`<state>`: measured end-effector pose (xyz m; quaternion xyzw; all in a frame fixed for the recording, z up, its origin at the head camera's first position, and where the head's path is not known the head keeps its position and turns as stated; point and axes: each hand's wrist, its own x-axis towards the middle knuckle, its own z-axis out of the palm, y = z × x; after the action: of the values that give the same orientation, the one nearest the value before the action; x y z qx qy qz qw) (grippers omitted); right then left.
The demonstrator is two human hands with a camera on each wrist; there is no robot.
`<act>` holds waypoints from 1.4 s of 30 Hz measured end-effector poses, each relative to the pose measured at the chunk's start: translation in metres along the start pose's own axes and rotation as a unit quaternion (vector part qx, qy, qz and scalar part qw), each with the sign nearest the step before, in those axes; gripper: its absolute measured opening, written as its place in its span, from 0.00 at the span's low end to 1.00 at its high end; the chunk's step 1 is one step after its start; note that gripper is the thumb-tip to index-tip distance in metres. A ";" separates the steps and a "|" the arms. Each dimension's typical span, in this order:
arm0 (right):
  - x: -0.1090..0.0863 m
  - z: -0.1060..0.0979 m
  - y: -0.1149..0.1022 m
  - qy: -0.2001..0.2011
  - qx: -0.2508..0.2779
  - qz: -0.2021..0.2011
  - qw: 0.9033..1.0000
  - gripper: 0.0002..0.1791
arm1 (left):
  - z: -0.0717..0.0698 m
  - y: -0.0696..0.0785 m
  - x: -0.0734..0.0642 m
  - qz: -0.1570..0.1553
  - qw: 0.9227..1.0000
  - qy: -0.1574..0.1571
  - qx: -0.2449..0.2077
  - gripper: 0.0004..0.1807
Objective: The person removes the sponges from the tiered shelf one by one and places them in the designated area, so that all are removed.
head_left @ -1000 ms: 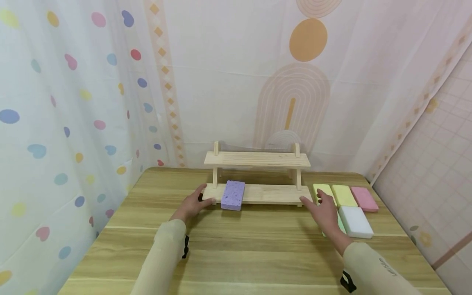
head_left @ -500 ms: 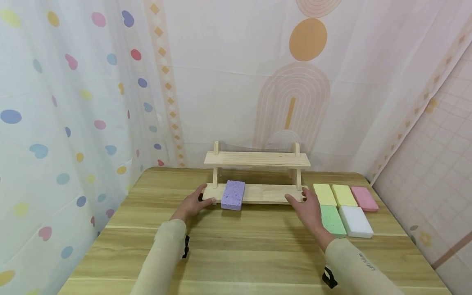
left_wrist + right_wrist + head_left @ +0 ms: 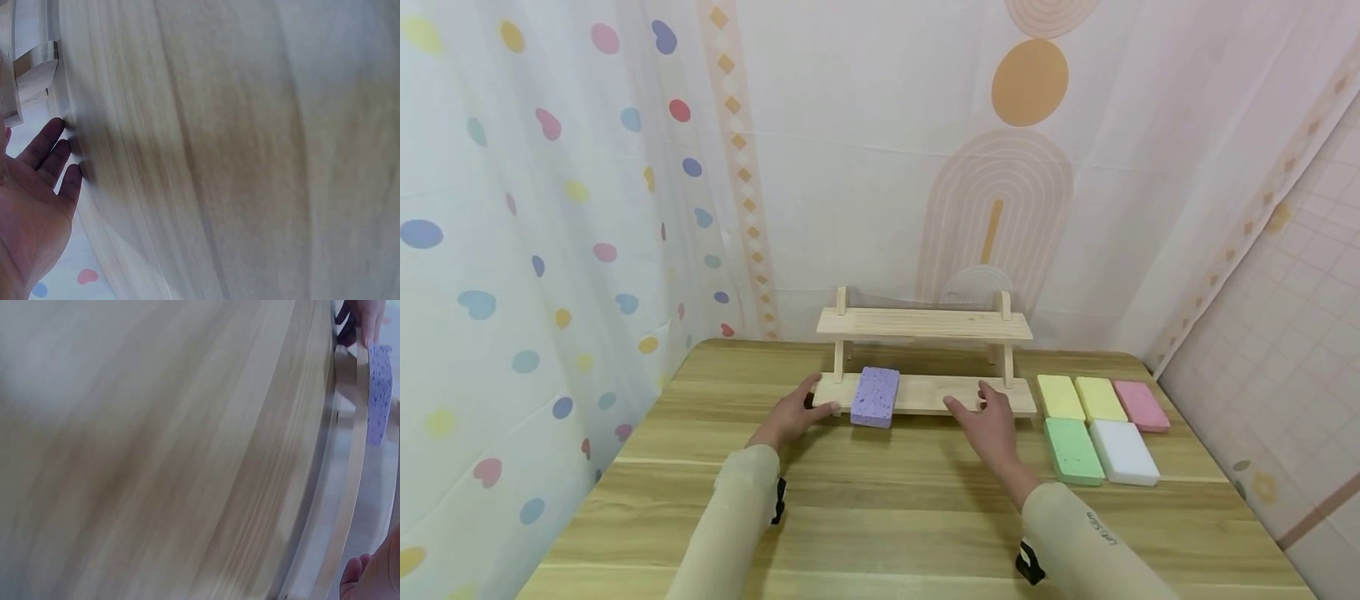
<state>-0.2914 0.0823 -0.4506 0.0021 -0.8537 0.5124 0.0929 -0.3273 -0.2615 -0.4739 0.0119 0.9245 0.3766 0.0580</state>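
A two-tier wooden shelf (image 3: 925, 322) stands at the back of the table. On its lower board, toward the left, leans a purple speckled sponge (image 3: 875, 397), overhanging the front edge. My left hand (image 3: 792, 414) rests at the left end of that lower board, thumb by the front edge; in the left wrist view its fingers (image 3: 51, 164) are extended near the tabletop. To the right of the purple sponge, my right hand (image 3: 992, 427) is at the front of the lower board, thumb and fingers apart, holding nothing. Most of it is out of the right wrist view.
Right of the shelf lie two yellow sponges (image 3: 1060, 397), a pink sponge (image 3: 1141, 406), a green sponge (image 3: 1073, 451) and a white sponge (image 3: 1124, 452), in two rows. Patterned curtains (image 3: 850, 167) hang behind and beside the wooden table (image 3: 880, 517).
My right hand has moved left from beside the sponges to the front of the lower board, uncovering the green sponge. The left hand and the purple sponge have stayed in place.
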 end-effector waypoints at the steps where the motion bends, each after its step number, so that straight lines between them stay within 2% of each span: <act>1: -0.001 0.004 -0.002 0.000 0.002 0.000 1.000 0.47 | 0.000 0.000 0.000 0.001 1.000 0.000 0.001 0.50; 13: -0.018 0.057 -0.028 0.006 0.014 -0.011 1.000 0.45 | 0.000 -0.001 -0.001 0.004 1.000 -0.001 0.002 0.50; 21: -0.028 0.088 -0.040 0.019 -0.001 -0.005 1.000 0.48 | 0.000 0.000 -0.002 0.004 1.000 -0.002 0.000 0.50; 27: -0.031 0.107 -0.048 0.046 -0.033 -0.001 0.998 0.51 | 0.000 0.001 -0.002 0.009 1.000 -0.002 -0.004 0.49; 33: -0.034 0.126 -0.058 0.066 -0.048 0.028 0.996 0.53 | 0.000 0.000 -0.002 0.010 1.000 0.000 -0.001 0.49; 42: -0.034 0.148 -0.060 0.114 -0.086 0.031 0.989 0.54 | 0.003 -0.001 -0.001 0.014 1.000 0.003 -0.007 0.49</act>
<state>-0.2757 -0.0792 -0.4714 -0.0912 -0.8779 0.4369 0.1738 -0.3255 -0.2606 -0.4763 0.0234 0.9219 0.3836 0.0503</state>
